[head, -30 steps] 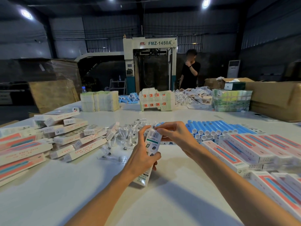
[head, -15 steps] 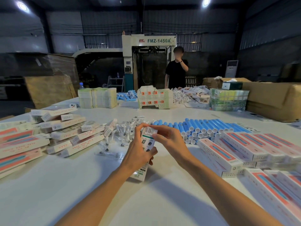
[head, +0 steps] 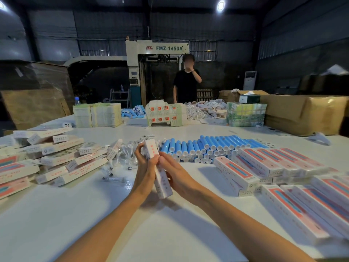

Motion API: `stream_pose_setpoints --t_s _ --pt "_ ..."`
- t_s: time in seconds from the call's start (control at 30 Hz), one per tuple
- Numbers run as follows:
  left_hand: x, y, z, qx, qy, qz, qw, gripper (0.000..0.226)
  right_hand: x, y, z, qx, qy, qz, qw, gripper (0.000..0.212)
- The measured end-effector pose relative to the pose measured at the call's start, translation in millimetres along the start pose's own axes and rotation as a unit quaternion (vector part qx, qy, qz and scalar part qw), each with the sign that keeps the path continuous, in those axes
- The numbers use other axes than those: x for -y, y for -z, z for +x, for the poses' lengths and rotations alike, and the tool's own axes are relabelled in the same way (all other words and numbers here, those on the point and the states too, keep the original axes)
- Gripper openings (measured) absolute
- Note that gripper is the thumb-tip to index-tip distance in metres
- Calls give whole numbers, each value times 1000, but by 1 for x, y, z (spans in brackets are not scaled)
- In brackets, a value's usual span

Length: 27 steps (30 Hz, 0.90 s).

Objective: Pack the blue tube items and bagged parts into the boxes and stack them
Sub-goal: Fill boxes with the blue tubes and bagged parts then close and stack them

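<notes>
Both hands [head: 160,167] gripping one box [head: 157,169], tubes [head: 205,146] behind

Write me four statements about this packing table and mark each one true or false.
1. The left hand and the right hand both hold one white box. True.
2. The tubes stand upright in a crate. False: the blue tubes lie on their sides, stacked on the table.
3. A pile of boxes lies to the left of the hands. True.
4. Nobody stands at the far side of the table. False: a person in black stands there.
</notes>
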<state>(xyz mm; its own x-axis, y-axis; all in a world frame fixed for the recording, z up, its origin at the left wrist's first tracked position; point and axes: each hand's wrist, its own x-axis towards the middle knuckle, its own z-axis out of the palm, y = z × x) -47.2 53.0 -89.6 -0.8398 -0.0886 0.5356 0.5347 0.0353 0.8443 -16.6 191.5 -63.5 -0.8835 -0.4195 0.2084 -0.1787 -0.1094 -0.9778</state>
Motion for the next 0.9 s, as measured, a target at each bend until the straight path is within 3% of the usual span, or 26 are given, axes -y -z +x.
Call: stream_pose_setpoints --t_s 0.1,0.23,0.37,0.5,0.67,0.8,0.9 --pt "0 -4 0 22 19 -10 1000 51 -2 -2 -10 3 26 -82 996 52" --pt "5 -2 0 46 15 82 995 84 12 17 -22 -90 76 -217 969 36" --pt "6 0 1 47 -11 177 983 70 44 76 -35 -218 102 -409 880 42" --pt "14 -2 1 86 -69 281 953 25 58 145 -48 -301 22 -555 775 20" --pt "16 0 -2 134 -114 328 928 29 46 186 -58 -315 -89 -682 654 31" --pt "17 2 -2 143 -112 334 925 29 29 195 -62 -306 -120 -762 558 47" --pt "17 1 -1 155 -107 335 923 27 27 200 -64 -306 -129 -773 540 50"
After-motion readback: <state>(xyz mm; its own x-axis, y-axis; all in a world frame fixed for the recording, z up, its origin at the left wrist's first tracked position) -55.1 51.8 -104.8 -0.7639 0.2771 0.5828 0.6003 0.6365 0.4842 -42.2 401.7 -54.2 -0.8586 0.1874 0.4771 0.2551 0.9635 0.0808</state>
